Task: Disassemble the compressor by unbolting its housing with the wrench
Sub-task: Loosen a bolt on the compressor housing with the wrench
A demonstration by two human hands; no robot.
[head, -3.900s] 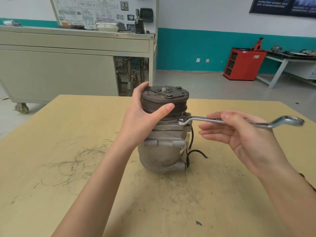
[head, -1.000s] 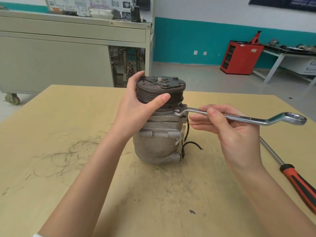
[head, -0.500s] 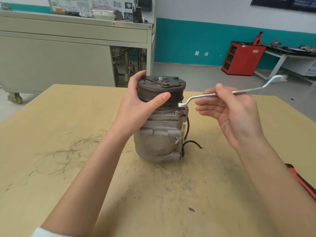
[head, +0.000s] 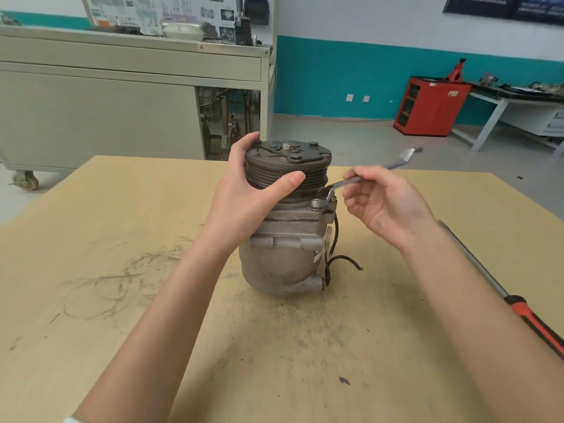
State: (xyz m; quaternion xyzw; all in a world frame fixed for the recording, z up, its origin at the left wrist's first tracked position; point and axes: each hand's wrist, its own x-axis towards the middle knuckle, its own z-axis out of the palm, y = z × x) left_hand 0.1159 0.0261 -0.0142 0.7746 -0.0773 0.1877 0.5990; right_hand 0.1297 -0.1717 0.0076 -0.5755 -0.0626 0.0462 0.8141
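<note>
head view: left hand [head: 244, 203] grips the pulley [head: 314, 174] atop the compressor [head: 283, 261]. right hand [head: 387, 206] fingers pinch the wrench [head: 335, 186]. its ring sits on the housing flange [head: 293, 215] just down-left of them, handle running up-right, far end blurred.

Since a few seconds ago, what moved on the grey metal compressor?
The right hand swung the handle of the silver ring wrench from pointing right to pointing away. The left hand kept gripping the dark ribbed pulley; the grey metal compressor stayed upright.
</note>
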